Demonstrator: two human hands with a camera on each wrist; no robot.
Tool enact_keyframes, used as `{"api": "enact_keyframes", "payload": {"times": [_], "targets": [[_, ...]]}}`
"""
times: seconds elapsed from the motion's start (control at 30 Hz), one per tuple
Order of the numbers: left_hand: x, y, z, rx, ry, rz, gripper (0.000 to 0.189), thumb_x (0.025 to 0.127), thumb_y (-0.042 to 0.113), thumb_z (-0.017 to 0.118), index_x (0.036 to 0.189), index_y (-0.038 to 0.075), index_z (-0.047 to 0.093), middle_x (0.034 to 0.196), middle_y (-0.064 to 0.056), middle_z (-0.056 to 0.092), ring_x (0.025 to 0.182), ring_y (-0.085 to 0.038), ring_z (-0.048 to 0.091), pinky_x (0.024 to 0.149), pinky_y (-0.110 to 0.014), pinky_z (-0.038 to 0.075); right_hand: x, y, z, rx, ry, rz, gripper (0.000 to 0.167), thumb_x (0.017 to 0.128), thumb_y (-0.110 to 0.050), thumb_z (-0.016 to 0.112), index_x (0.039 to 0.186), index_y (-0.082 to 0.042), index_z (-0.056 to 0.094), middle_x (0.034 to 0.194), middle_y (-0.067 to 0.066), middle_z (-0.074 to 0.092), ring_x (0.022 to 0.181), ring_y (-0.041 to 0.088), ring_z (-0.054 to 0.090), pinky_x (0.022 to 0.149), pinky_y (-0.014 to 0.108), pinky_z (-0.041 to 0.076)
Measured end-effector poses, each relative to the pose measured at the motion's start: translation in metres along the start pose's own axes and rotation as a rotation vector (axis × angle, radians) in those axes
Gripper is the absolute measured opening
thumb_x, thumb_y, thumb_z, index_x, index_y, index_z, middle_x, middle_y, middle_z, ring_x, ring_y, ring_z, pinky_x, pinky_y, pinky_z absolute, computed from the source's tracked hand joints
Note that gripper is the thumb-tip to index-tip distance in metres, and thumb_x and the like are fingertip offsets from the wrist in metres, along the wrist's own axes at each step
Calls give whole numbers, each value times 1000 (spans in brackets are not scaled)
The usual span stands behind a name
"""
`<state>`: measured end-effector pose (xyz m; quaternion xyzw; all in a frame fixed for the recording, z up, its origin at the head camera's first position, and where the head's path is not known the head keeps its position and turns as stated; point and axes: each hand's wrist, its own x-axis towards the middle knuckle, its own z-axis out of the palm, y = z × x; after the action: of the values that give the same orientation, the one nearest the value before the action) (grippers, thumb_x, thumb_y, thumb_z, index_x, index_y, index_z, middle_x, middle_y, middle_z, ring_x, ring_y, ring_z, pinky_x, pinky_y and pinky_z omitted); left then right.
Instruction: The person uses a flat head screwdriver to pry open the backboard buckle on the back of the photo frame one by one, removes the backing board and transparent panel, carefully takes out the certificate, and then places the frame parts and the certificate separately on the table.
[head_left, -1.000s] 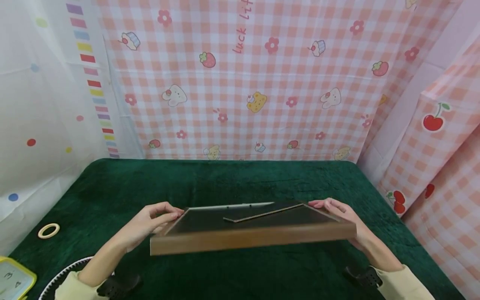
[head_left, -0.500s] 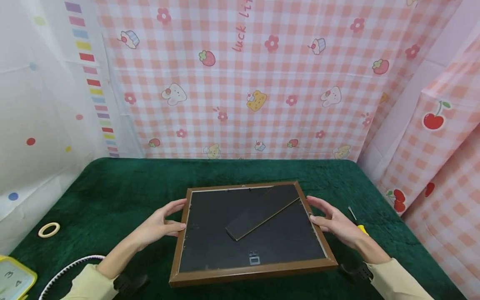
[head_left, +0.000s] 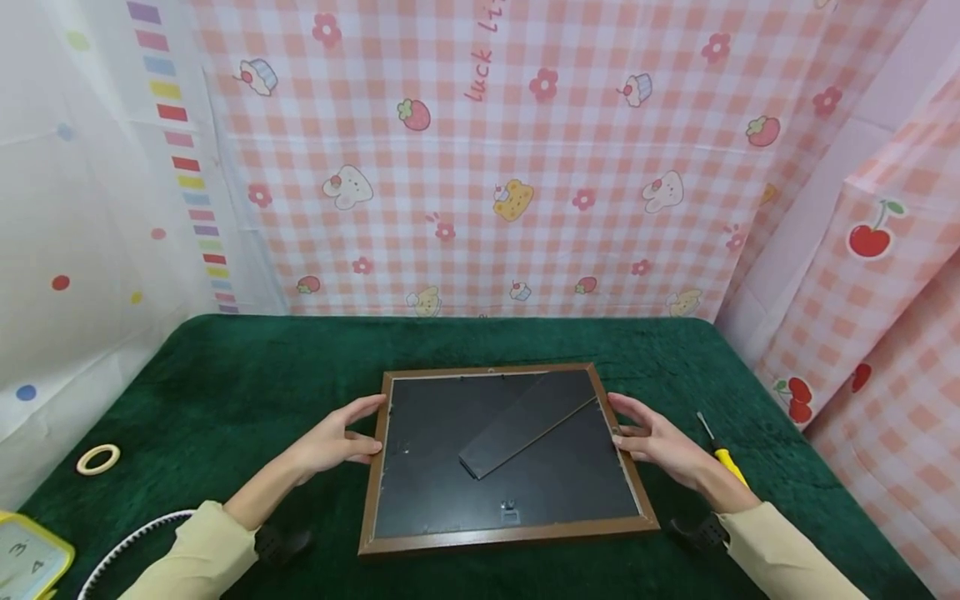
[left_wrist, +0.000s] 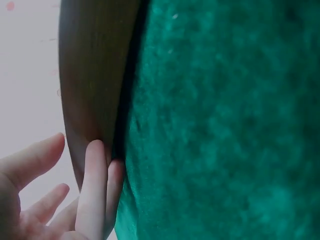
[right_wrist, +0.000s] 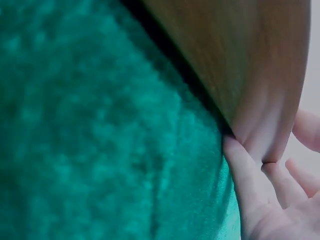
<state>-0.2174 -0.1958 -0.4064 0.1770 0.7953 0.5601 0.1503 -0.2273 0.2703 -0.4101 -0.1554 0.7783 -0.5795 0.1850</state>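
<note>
A brown wooden picture frame (head_left: 431,542) lies back side up on the green cloth in the head view. Its black backing board (head_left: 435,408) carries a slanted easel leg (head_left: 510,433) and a small metal hanger (head_left: 510,514). My left hand (head_left: 333,442) rests extended fingers against the frame's left side; in the left wrist view the fingertips (left_wrist: 94,147) touch the outer wood and the thumb stands off. On the opposite side, my right hand (head_left: 663,442) touches the edge the same way, with one fingertip (right_wrist: 231,142) at the bottom edge. The frame's front is hidden.
A yellow-handled screwdriver (head_left: 727,462) lies by my right forearm. A wooden ring (head_left: 97,459) lies at the left, near a yellow-rimmed board (head_left: 33,554) and a white-rimmed round item (head_left: 123,546) partly behind my left sleeve. A checked curtain (head_left: 480,150) hangs behind the table.
The picture frame was tilted nearly edge-on in the air; it has come down flat onto the cloth, with both hands following at its sides. The screwdriver has come into sight.
</note>
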Motion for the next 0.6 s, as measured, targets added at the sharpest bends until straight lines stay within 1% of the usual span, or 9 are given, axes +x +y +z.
{"api": "enact_keyframes", "payload": {"times": [0.1,0.27,0.37,0.5,0.6], "targets": [[2,0,1,32,13,-5,66,84,5,59,138,2,21,139,-25,17,95,-31,55,71,-37,49,2,-1,0,-13,7,7,68,89,-19,54,142,-10,11,144,17,7,124,42,18,90,54,29],[2,0,3,175,46,4,70,81,8,64,138,3,24,137,-23,23,103,-37,47,68,-36,49,4,-3,0,-79,28,2,68,89,-21,54,141,-6,13,141,21,15,123,41,21,92,56,24],[1,-1,3,224,54,-7,71,80,8,65,138,3,24,137,-23,25,106,-38,43,67,-35,48,5,-2,-1,-109,30,8,67,90,-22,53,140,-4,13,139,24,21,123,39,24,93,56,23],[0,-1,4,240,52,-4,71,81,8,64,138,3,23,137,-23,25,106,-37,44,67,-34,48,6,-1,-3,-101,22,1,64,90,-24,51,139,-3,16,137,25,23,120,39,29,91,50,31],[-3,2,7,290,61,5,71,81,11,65,138,2,24,136,-24,26,106,-38,45,69,-37,47,8,-1,-5,-85,17,-3,61,91,-23,50,138,-1,18,137,25,23,118,39,33,88,44,38]]}}
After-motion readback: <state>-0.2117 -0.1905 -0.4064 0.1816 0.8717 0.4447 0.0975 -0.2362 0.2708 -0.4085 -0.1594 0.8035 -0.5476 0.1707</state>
